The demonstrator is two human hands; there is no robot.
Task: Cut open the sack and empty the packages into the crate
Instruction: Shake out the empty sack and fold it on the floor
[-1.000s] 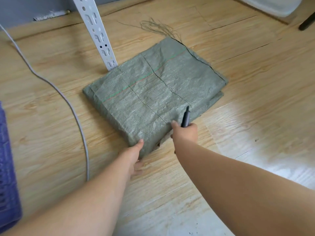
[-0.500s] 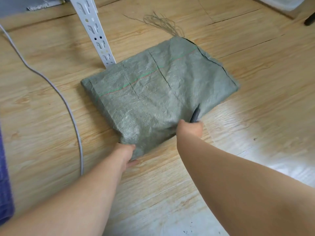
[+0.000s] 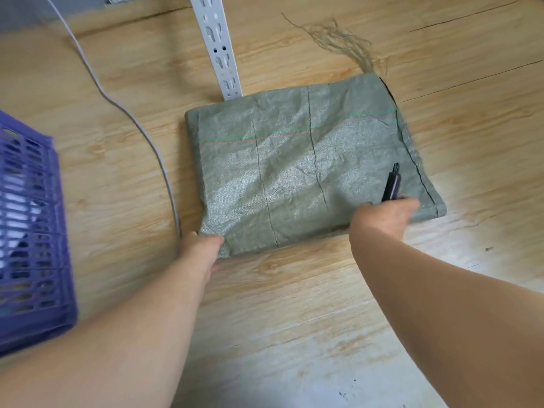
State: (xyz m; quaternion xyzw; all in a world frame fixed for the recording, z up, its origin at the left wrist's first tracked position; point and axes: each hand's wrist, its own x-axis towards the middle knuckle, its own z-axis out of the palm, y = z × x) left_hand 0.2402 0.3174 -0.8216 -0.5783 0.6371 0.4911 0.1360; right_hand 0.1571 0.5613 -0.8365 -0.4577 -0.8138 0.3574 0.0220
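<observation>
The sack [image 3: 297,169] lies flat on the wooden floor [image 3: 294,304], its far edge touching a white slotted upright [image 3: 219,51]. The left hand [image 3: 203,245] pinches its near-left corner. The right hand [image 3: 385,216] rests at the near edge, gripping a dark cutter [image 3: 391,184]. The crate [image 3: 29,231] stands well apart at the left, bare floor between, a cable [image 3: 141,122] crossing it. Since before, the sack has turned squarer to the view and the crate shows more.

Both bare arms reach forward; the left hand [image 3: 203,245] pinches with its thumb on top, the right hand [image 3: 385,214] curls closed.
</observation>
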